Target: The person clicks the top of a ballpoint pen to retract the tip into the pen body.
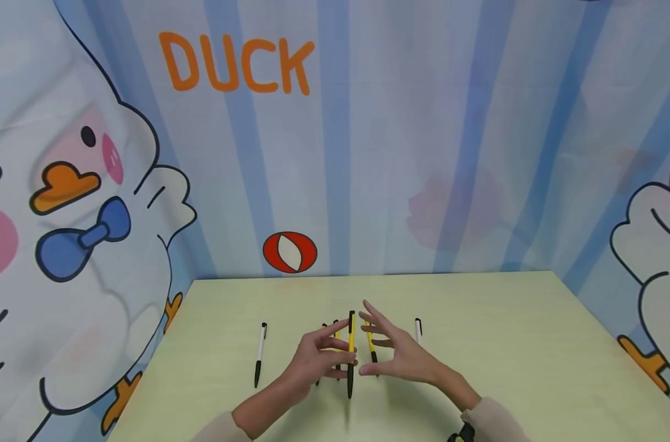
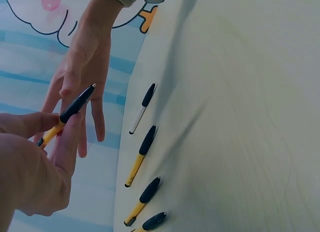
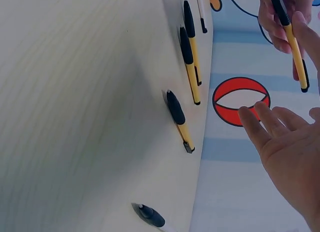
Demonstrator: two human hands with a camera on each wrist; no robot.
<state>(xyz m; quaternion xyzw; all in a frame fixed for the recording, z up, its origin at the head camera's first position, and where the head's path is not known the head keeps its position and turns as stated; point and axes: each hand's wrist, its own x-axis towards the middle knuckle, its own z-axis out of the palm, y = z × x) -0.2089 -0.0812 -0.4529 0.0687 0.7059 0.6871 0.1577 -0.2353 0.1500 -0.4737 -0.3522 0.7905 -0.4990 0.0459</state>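
Observation:
A yellow pen with a black grip and clip (image 1: 351, 337) is held upright above the table, its black tip pointing down. My left hand (image 1: 311, 361) pinches it between thumb and fingers, as the left wrist view also shows. Just right of the pen, my right hand (image 1: 404, 356) has its fingers spread and holds nothing; its thumb (image 1: 375, 368) points toward the pen. Behind the hands several yellow pens lie on the table, one of them (image 3: 177, 119) plain in the right wrist view.
On the pale yellow table (image 1: 534, 362), a white pen (image 1: 260, 356) lies at the left and another white pen (image 1: 418, 330) beyond my right hand, which partly hides it. A curtain (image 1: 390, 153) printed with ducks and stripes stands along the back edge.

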